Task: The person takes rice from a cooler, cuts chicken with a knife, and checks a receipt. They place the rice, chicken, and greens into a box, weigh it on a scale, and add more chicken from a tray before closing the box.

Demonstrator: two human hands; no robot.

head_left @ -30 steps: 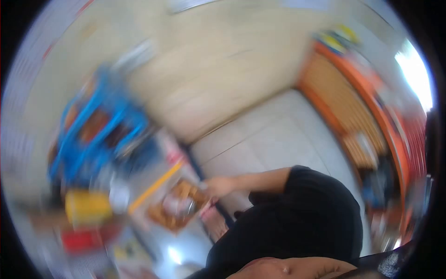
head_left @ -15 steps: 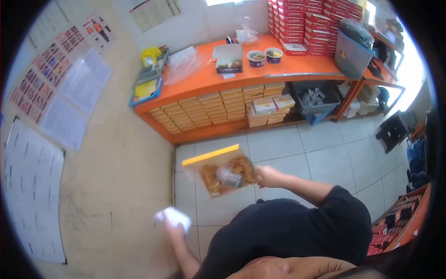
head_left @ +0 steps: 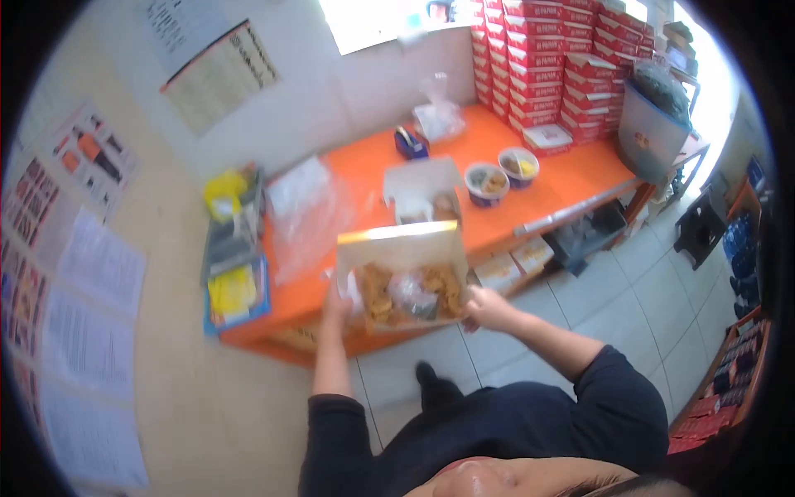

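Observation:
An open cardboard food box is held out level in front of me, its lid standing up with a yellow edge. Inside lie browned, fried-looking pieces of food and a small clear plastic bag in the middle. My right hand is closed on the box's right side. At the left side is my left hand, closed on white paper and against the box; its fingers are partly hidden and blurred. Just beyond, on the orange table, stands another open box with food in it.
Two bowls of food and a blue tape dispenser stand on the table. Plastic bags and a tray with yellow items lie at left. Stacked red boxes and a bin occupy the right end.
I have moved closer to the orange table with the food box. My left hand, with the white paper, has come up from low on the left to the box's left side.

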